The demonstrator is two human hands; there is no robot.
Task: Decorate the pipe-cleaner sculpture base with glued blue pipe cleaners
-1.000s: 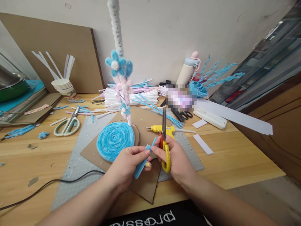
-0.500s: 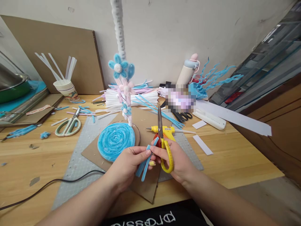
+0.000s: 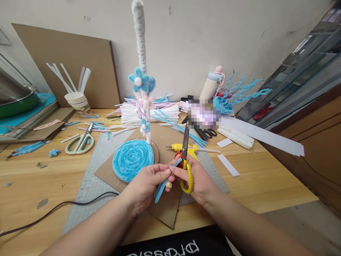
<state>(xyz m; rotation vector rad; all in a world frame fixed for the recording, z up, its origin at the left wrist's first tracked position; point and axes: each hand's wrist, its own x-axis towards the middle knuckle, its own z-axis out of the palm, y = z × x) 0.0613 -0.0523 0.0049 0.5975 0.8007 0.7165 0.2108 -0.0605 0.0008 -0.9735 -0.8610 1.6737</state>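
My left hand pinches a short bundle of blue pipe cleaner pieces over the cardboard sheet. My right hand grips yellow-handled scissors with the blades pointing up and away, and its fingertips also touch the top of the blue pieces. Just beyond my hands lies a blue spiral disc with a tall white fuzzy stem carrying blue and pink flowers.
A yellow glue gun lies behind my right hand, its black cord running left. Green scissors, stacked white and blue pipe cleaners, paper cups, a bottle, black scissors and white paper strips lie around.
The blue pieces fanned apart in my left hand half a second ago and are now gathered again. The scissors tilted slightly, blades staying upright. The view shifted a little.
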